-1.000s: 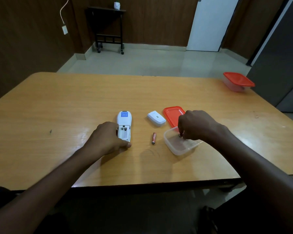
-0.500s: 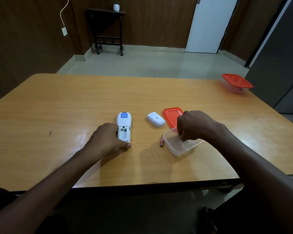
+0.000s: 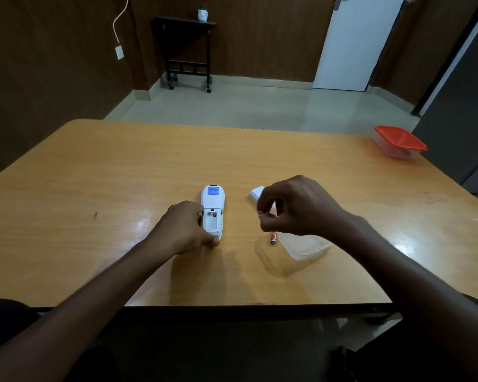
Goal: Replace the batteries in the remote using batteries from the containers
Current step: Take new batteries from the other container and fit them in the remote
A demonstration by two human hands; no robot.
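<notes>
I'm watching the white plastic remote (image 3: 212,209) lying face-down, battery bay open, on the wooden table (image 3: 94,175); my left hand (image 3: 183,227) is gripping its side. My right hand (image 3: 295,206) is pinching narrowly; contents unclear.

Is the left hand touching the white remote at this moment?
Touching. In the head view, the left hand wraps the near left side of the remote, fingers pressed on its edge, no gap visible.
</notes>
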